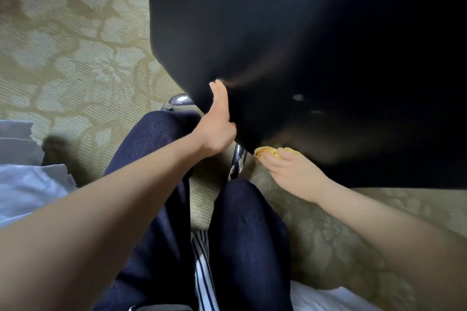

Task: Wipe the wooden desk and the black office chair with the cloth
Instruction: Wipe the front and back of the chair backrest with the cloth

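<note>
The black office chair fills the upper right of the head view, seen close up. My left hand grips its left edge, thumb up along the black surface, fingers hidden behind it. My right hand holds a yellow cloth against the chair's lower edge, fingers curled over the cloth; most of the cloth is hidden under the hand and the chair. The wooden desk is out of view.
Chrome chair legs show below the black surface, another chrome part farther left. Patterned beige-green carpet covers the floor. My knees in dark trousers are near the chair. White bedding lies at left.
</note>
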Motion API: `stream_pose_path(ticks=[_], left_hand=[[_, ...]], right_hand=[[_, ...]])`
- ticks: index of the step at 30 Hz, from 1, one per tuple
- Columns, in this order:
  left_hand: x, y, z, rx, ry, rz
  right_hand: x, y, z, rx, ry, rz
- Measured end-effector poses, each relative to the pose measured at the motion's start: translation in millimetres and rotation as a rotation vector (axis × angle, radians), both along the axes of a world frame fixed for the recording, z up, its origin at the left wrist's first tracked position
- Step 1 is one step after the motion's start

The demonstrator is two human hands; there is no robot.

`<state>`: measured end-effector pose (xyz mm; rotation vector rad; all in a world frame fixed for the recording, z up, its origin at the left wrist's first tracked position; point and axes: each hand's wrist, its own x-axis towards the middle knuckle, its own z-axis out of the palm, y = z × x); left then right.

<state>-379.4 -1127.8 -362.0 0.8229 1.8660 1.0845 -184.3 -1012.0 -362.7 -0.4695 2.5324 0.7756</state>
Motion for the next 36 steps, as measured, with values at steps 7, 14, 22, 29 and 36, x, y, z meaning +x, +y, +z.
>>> stream_pose_path(ticks=[7, 14, 22, 29, 36], left_hand=[[2, -1, 6, -0.038, 0.026, 0.014], [12, 2, 10, -0.097, 0.019, 0.040], [12, 2, 22, -0.148, 0.110, 0.064], [14, -17, 41, -0.092, 0.289, -0.002], [11, -28, 87, 0.054, 0.533, -0.078]], right_hand=[[91, 19, 11, 0.017, -0.161, -0.024], [109, 25, 56, -0.034, 0.349, -0.013], [36, 11, 109, 0.037, 0.870, 0.005], [-38, -10, 114, 0.015, 0.954, -0.086], [5, -14, 56, -0.111, 0.598, -0.156]])
